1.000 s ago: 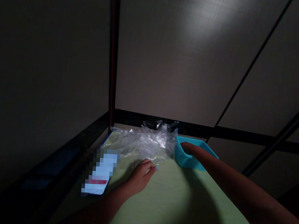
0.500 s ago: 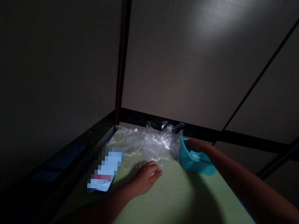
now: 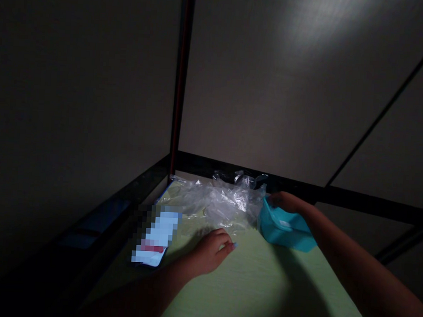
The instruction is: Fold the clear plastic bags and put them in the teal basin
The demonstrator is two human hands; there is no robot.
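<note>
My left hand (image 3: 213, 251) rests low over the green tabletop (image 3: 247, 283), its thumb and fingers pinched together on something small and pale at the tips that I cannot make out. At the right, my right hand (image 3: 283, 201) reaches over the far left rim of a turquoise basket (image 3: 288, 236); its fingertips are inside and hidden by shadow. A small whitish piece shows within the basket. Crumpled clear plastic bags (image 3: 226, 204) lie beyond my left hand and reach the basket's left side.
A lit phone (image 3: 161, 236), its screen blurred out, lies left of my left hand. Grey panels (image 3: 264, 100) with dark frames rise behind and to the left of the table. A dark shadow crosses the tabletop below the basket.
The whole view has shifted slightly, so things sit a little further right. My right hand has risen a bit inside the basket, showing more of its back. My left hand keeps its pinch.
</note>
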